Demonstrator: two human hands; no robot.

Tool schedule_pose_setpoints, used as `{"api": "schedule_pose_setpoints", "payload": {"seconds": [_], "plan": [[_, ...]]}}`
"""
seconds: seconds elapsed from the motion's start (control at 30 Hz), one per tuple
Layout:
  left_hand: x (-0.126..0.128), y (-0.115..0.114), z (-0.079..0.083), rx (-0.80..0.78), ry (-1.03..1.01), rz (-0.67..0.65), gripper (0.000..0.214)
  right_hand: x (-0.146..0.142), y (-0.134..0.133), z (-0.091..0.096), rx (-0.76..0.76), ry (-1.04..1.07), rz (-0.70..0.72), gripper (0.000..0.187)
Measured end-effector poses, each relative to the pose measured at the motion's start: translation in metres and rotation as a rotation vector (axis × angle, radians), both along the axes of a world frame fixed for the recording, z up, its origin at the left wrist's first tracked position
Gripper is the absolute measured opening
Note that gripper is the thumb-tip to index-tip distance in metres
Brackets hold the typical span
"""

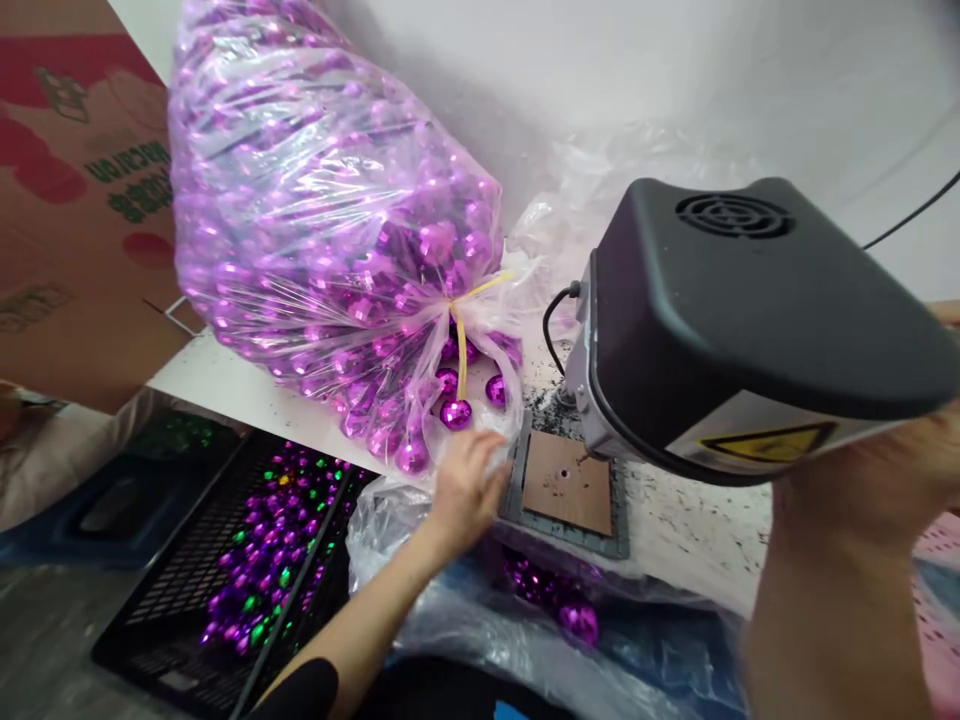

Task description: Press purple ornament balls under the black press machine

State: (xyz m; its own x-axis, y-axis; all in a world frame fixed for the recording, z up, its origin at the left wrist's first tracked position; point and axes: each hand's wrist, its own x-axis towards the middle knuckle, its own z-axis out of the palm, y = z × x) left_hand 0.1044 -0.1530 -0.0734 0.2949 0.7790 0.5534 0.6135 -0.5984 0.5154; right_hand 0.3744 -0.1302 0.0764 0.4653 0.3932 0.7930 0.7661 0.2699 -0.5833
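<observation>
A big clear plastic bag [315,210] stuffed with shiny purple balls lies on the white table [697,520], tied with a yellow band [459,330]. My left hand [469,485] reaches to the bag's open fringe by the loose purple balls [455,412], fingers curled on the plastic film. A black machine head [750,310] with a yellow warning label hangs over a brown plate [568,483] in a grey frame. My right hand [885,470] is under the machine's right end, close to the camera; its fingers are hidden.
A black crate [187,580] holding purple and green balls sits on the floor at lower left. A cardboard box [75,200] leans at the left. Another clear bag [540,600] with a few purple balls hangs below the table edge. A black cable [907,215] runs right.
</observation>
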Motion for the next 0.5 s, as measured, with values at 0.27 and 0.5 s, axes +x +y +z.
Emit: {"api": "schedule_pose_setpoints", "payload": {"seconds": [0.27,0.5], "plan": [[-0.032,0.072,-0.007,-0.190,0.435,0.263,0.043,-0.006,0.003,0.004,0.081,0.020,0.000,0.035],[-0.034,0.047,0.020,-0.716,-0.755,0.023,0.052,-0.006,0.002,0.002,0.073,0.007,0.013,0.038]]}}
